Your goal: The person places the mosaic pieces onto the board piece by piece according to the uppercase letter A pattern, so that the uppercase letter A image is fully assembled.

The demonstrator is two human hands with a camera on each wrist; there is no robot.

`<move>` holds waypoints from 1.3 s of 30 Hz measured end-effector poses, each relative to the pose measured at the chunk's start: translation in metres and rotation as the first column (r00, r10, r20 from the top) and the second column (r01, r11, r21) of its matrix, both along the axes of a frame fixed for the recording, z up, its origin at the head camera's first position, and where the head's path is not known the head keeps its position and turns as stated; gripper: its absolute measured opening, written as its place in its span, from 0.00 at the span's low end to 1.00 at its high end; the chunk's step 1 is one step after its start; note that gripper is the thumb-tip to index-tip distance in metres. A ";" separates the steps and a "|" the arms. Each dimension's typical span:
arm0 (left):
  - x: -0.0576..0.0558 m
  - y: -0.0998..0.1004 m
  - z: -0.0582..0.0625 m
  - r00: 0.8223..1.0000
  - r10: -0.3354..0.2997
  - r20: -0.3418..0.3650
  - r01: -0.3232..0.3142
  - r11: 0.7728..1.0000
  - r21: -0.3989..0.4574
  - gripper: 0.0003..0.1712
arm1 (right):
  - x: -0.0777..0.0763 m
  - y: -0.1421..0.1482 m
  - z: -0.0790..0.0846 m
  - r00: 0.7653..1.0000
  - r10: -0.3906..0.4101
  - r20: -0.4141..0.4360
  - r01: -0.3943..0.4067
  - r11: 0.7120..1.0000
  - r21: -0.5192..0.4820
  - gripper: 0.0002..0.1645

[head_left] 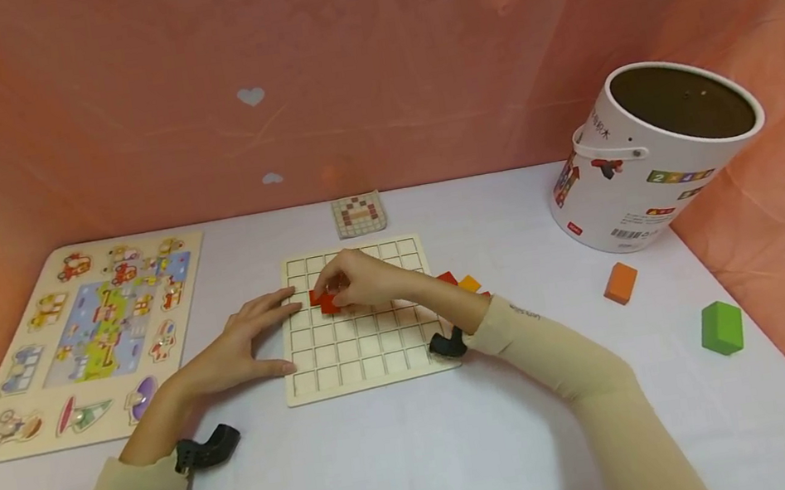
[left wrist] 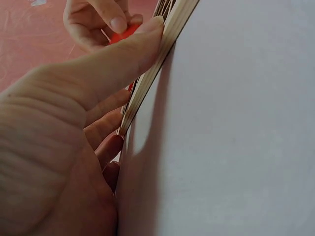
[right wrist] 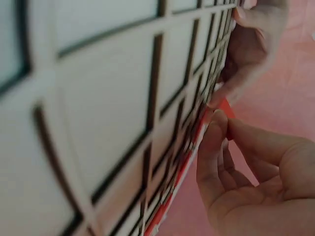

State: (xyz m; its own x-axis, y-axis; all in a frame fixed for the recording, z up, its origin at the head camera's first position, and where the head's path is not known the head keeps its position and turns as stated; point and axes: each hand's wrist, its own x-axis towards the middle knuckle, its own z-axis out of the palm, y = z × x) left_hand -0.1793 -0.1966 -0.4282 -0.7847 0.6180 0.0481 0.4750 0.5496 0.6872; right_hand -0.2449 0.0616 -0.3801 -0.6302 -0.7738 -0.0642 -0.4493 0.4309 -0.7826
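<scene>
A pale wooden grid board point(head_left: 372, 369) lies on the white table. My left hand point(head_left: 241, 346) rests along its left edge, fingers extended and thumb touching the side of the board. Over the upper left squares, my right hand point(head_left: 367, 278) pinches a small red square tile point(head_left: 328, 305) between thumb and fingers. The pinched red tile point(right wrist: 226, 109) is tilted to the grid in the right wrist view. Another red tile point(head_left: 313, 297) sits beside it on the board, partly hidden by the right hand.
Behind the board lies a small pattern card point(head_left: 359, 214). Loose red tiles point(head_left: 447, 278) and a yellow-orange tile point(head_left: 469, 283) lie by the right forearm. A picture puzzle point(head_left: 173, 343) is at left, a white bucket point(head_left: 604, 198) at right, near orange point(head_left: 621, 283) and green blocks point(head_left: 721, 328).
</scene>
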 end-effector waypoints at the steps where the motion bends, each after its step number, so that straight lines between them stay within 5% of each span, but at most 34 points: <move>1: 0.000 -0.001 0.000 1.000 0.001 -0.001 -0.001 1.000 -0.001 0.46 | 0.000 -0.003 -0.001 1.000 0.001 -0.003 -0.001 1.000 0.005 0.14; 9: 0.001 -0.006 0.000 1.000 0.007 0.007 -0.007 1.000 0.008 0.46 | 0.001 -0.016 -0.005 0.997 -0.020 0.076 0.019 1.000 0.009 0.14; 26: 0.003 -0.007 0.002 1.000 0.008 -0.008 -0.007 1.000 0.014 0.46 | 0.013 -0.005 0.004 0.999 0.011 -0.031 -0.009 0.999 0.046 0.15; 31: 0.003 -0.004 0.000 1.000 0.014 -0.004 -0.014 1.000 0.003 0.47 | 0.025 0.021 0.006 0.995 0.006 -0.099 -0.002 0.999 0.039 0.17; 39: 0.001 0.001 0.000 1.000 0.018 0.016 -0.018 1.000 -0.003 0.49 | 0.022 0.107 0.004 0.989 -0.148 -0.021 0.147 0.988 -0.038 0.23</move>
State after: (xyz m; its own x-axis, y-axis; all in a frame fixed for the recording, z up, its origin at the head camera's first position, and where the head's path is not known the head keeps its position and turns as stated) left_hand -0.1788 -0.1960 -0.4286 -0.7961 0.6042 0.0338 0.4542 0.5597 0.6932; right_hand -0.2234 0.1690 -0.3764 -0.7385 -0.6739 -0.0212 -0.4019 0.4651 -0.7888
